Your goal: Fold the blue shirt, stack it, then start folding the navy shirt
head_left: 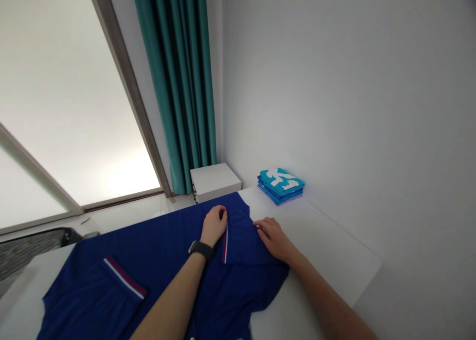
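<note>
A dark blue short-sleeved shirt lies spread on the white table, both sleeves turned inward over its body. Each sleeve ends in a red and white striped cuff. My left hand, with a dark watch on its wrist, pinches the upper end of the far cuff. At that sleeve's shoulder edge, my right hand has thumb and fingers closed on the cloth. The other cuff lies flat at the left, with no hand on it.
A folded stack of blue clothes, white print on top, sits on the table by the wall. Beyond the table's far edge stands a white cabinet, with a green curtain behind it. A frosted sliding door is at the left.
</note>
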The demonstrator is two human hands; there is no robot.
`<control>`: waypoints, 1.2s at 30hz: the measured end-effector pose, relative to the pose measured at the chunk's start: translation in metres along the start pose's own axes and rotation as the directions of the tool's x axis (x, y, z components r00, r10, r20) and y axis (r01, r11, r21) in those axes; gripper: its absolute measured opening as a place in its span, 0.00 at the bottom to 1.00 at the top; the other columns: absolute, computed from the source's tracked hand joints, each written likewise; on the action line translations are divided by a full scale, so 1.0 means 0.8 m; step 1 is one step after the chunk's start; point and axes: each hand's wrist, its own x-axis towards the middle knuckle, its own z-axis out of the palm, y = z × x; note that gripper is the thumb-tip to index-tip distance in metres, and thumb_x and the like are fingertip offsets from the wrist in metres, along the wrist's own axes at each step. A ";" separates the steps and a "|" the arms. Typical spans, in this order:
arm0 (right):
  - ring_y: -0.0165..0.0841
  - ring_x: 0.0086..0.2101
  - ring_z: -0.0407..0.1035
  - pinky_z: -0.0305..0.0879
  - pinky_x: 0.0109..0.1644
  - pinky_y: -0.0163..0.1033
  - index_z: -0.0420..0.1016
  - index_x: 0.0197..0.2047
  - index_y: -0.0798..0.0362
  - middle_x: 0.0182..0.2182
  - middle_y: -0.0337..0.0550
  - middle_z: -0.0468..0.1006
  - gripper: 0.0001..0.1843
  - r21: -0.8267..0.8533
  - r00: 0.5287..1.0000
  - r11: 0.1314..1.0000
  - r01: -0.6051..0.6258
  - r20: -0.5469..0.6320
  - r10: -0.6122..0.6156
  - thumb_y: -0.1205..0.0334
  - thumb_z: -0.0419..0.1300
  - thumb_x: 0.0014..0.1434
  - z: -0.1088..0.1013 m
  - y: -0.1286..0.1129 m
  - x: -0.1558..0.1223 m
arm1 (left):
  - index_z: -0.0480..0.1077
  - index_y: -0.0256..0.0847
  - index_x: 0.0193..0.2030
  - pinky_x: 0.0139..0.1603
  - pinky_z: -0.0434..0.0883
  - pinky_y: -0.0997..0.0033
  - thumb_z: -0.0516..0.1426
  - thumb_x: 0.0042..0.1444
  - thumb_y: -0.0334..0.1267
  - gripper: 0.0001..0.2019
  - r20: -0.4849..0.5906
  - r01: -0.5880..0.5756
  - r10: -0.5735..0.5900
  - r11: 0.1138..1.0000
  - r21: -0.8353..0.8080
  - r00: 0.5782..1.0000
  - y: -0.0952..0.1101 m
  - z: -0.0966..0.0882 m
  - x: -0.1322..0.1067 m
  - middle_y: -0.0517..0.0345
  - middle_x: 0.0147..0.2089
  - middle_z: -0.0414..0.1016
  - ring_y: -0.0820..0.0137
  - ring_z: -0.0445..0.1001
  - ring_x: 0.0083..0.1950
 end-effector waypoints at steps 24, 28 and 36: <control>0.38 0.38 0.66 0.63 0.44 0.45 0.69 0.39 0.50 0.36 0.44 0.73 0.10 -0.122 0.988 0.990 -0.072 -0.143 0.054 0.71 0.49 0.65 -0.022 -0.012 -0.115 | 0.66 0.43 0.54 0.41 0.65 0.71 0.49 0.65 0.36 0.13 0.142 -0.001 -0.020 0.989 0.145 0.990 0.007 -0.005 -0.004 0.56 0.38 0.78 0.65 0.77 0.39; 0.37 0.38 0.66 0.63 0.45 0.45 0.71 0.41 0.49 0.36 0.43 0.73 0.11 -0.103 0.994 0.993 -0.056 -0.101 0.045 0.71 0.50 0.64 -0.025 -0.012 -0.124 | 0.66 0.43 0.54 0.42 0.65 0.69 0.49 0.65 0.35 0.13 0.151 -0.003 -0.020 0.989 0.149 0.988 0.010 -0.005 -0.005 0.55 0.38 0.78 0.64 0.78 0.40; 0.40 0.41 0.68 0.62 0.49 0.48 0.72 0.46 0.47 0.39 0.45 0.74 0.14 -0.174 0.988 0.977 -0.123 -0.112 0.105 0.70 0.52 0.60 -0.024 -0.014 -0.125 | 0.63 0.37 0.57 0.45 0.67 0.68 0.50 0.63 0.35 0.16 0.104 0.002 -0.014 0.993 0.119 0.994 0.022 -0.027 0.001 0.51 0.42 0.76 0.63 0.76 0.44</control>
